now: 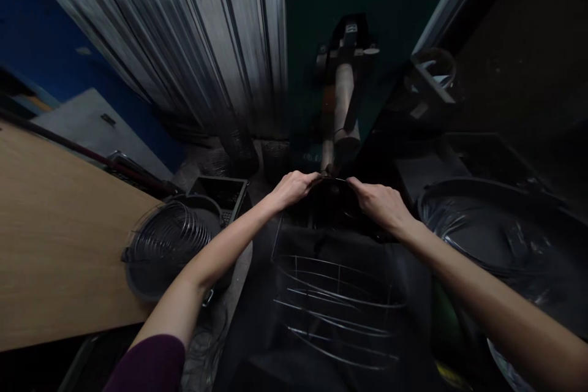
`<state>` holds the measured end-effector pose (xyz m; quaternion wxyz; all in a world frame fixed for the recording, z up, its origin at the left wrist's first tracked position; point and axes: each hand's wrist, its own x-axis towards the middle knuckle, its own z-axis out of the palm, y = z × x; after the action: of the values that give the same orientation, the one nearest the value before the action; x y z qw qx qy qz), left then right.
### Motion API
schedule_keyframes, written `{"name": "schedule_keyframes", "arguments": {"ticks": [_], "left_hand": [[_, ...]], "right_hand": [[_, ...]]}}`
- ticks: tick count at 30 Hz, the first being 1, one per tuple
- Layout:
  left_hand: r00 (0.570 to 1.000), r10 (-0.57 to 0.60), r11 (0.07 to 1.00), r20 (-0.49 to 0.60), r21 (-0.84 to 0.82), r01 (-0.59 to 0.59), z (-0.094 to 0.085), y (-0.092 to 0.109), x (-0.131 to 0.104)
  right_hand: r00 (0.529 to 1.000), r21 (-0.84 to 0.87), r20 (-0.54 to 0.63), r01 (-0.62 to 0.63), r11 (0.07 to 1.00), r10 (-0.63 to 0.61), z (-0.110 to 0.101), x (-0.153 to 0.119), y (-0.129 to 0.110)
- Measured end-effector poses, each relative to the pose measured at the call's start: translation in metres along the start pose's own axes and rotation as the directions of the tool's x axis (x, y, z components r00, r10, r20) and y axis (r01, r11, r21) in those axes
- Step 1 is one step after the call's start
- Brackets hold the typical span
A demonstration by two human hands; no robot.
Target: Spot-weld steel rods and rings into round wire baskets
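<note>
Metal wirework (339,278): nearest me, between my forearms (234,233), probably kept there for easy reach.
Hands: my left hand (295,188) and right hand (380,202) pinch a thin curved piece (334,178) from both sides, likely steadying it near the rod (344,95).
Tubs: wire rings (184,226) sit at the left tub (142,275); the right tub (487,182) crowds one arm, leaving free room mainly between.
Green machine (307,73): far side, the rod jutting toward me.

I can read no lettering for certain: the pale mark (351,28) on the black head (361,26) of the green machine (390,6) and faint characters (312,157) lower down are too blurred.
</note>
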<state>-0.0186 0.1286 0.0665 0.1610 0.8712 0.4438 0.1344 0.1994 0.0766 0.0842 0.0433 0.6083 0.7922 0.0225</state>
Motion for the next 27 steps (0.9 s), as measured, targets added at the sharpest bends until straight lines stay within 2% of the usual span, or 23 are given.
{"name": "schedule_keyframes", "arguments": {"ticks": [7,17,20,22,24,25,27], "left_hand": [[1.000,-0.012,0.999,0.005,0.051,0.012,-0.005,0.001,0.005],[1.000,-0.022,0.999,-0.006,0.035,0.022,-0.008,0.004,0.008],[1.000,-0.016,0.998,-0.005,-0.053,0.016,-0.007,0.004,0.007],[1.000,-0.018,0.975,-0.008,-0.222,0.015,-0.005,0.004,0.005],[0.996,-0.075,0.867,0.037,-0.490,0.084,-0.002,0.005,-0.002],[0.989,-0.119,0.760,0.091,-0.633,0.150,0.000,0.006,-0.007],[0.959,-0.183,0.463,0.217,-0.841,0.278,0.004,0.011,-0.023]], "right_hand": [[1.000,0.014,-0.005,-0.015,1.000,0.015,-0.003,0.005,0.003],[1.000,0.060,-0.002,-0.027,0.998,0.028,-0.002,0.010,0.006],[1.000,0.071,0.009,-0.022,0.997,0.022,-0.005,0.008,0.007],[1.000,0.081,-0.003,-0.010,0.997,0.010,-0.003,0.003,0.007],[1.000,0.093,-0.029,-0.003,0.996,0.006,0.002,-0.004,0.008],[0.999,0.103,-0.042,-0.007,0.995,0.011,0.005,-0.008,0.008],[0.997,0.136,-0.065,-0.021,0.990,0.030,0.012,-0.016,0.009]]}}
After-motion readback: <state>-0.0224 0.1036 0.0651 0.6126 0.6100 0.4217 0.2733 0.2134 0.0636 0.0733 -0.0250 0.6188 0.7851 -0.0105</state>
